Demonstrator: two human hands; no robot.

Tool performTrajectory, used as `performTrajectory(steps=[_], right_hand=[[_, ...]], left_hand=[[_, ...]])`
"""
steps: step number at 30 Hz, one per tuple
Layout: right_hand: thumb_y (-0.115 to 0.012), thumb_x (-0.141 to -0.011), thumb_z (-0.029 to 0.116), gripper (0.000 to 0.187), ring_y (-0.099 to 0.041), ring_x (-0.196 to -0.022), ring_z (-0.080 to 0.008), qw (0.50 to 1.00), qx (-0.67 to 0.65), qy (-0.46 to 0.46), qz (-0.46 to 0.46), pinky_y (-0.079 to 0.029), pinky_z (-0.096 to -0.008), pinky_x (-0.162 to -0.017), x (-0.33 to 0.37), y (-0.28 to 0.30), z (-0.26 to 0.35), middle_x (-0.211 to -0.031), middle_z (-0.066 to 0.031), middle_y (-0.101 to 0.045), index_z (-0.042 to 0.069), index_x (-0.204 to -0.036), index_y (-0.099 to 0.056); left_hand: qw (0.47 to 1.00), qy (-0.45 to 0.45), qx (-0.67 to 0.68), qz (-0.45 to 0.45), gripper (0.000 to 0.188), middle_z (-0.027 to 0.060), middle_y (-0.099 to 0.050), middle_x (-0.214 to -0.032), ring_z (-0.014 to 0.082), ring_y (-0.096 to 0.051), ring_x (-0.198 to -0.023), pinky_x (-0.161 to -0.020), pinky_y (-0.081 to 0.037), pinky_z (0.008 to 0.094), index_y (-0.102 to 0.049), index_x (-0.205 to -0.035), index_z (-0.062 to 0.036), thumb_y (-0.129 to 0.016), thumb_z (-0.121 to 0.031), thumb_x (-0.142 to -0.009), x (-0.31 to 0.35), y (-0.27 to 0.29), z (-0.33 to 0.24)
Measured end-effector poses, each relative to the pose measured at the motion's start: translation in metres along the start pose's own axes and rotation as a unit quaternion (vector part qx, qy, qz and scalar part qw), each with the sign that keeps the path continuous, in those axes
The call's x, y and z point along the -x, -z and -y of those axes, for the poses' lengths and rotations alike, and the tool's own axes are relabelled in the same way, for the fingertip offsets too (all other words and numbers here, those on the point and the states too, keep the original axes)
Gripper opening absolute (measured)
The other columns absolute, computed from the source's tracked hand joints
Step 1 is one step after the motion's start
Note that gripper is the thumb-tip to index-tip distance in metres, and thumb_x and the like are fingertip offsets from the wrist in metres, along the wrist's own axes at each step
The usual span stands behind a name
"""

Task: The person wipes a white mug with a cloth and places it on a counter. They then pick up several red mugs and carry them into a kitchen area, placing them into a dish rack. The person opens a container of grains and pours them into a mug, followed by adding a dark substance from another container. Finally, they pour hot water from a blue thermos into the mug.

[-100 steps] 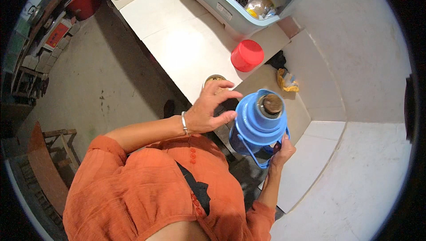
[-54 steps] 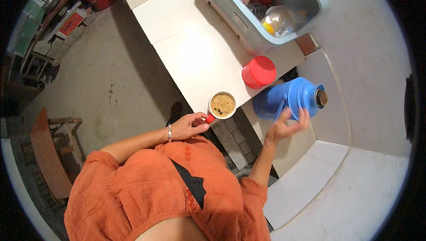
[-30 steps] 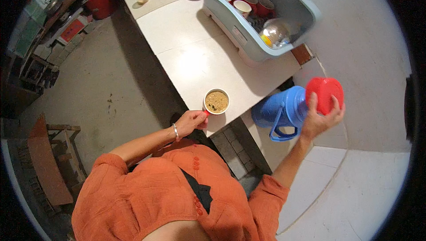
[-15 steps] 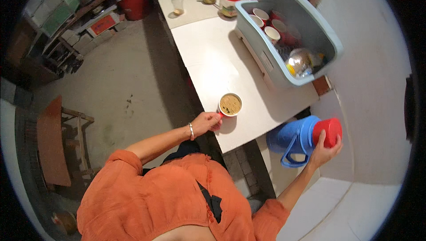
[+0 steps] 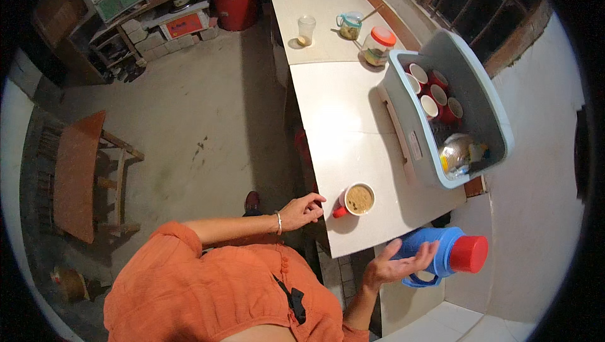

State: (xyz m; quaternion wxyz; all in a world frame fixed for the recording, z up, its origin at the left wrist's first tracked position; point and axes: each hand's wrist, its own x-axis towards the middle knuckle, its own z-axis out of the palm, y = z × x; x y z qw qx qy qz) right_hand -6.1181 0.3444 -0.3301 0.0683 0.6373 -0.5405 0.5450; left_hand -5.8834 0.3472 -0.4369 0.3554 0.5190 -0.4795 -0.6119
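Observation:
A mug [image 5: 360, 199] with a red handle and a frothy tan drink stands near the front corner of the white counter. My left hand [image 5: 302, 211], with a bangle at the wrist, is just left of its handle, fingers loosely apart and holding nothing. Beyond the counter's near end, a blue thermos flask [image 5: 428, 242] with a red cap stands lower down by the wall. My right hand [image 5: 398, 265] is open in front of the flask, fingers stretched out and covering part of its body and handle; whether it touches the flask I cannot tell.
A grey-blue plastic basin [image 5: 403, 99] with several red and white cups rests on the counter [image 5: 331, 112] at right. Farther back stand an orange-lidded jar [image 5: 377, 49], a small lidded pot [image 5: 349, 27] and a clear cup [image 5: 305, 30]. A wooden table [image 5: 79, 178] is at left.
My left hand has let go of the mug's handle and moved slightly left. My right hand has left the flask's red cap and moved left, opening. The whole view has shifted.

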Motion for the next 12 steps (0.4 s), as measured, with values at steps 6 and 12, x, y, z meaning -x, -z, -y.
performTrajectory(steps=[6,12], right_hand=[[-0.054,-0.086,0.003,0.045,-0.041,-0.119,-0.0311,0.976,-0.18,-0.049,0.114,-0.042,-0.0427,-0.097,0.035,-0.097,0.084,-0.135,-0.021,-0.031,-0.002,-0.127,-0.036],[-0.057,-0.086,0.003,0.044,-0.05,-0.104,-0.0201,0.891,-0.381,-0.194,0.156,-0.05,-0.031,-0.083,0.043,-0.232,0.17,-0.137,-0.0144,-0.036,0.002,-0.127,-0.041]], left_hand=[[0.999,-0.041,-0.036,0.005,0.033,0.0054,-0.063,-0.093,0.0112,-0.059,-0.084,-0.075,-0.048,0.0275,-0.05,-0.121,-0.0049,-0.055,-0.023,-0.093,-0.002,0.083,-0.003],[0.996,0.005,-0.078,-0.036,0.036,0.0082,-0.064,-0.099,0.0133,-0.06,-0.086,-0.078,-0.049,0.0289,-0.053,-0.122,-0.0084,-0.06,-0.025,-0.09,0.014,0.205,0.01]])
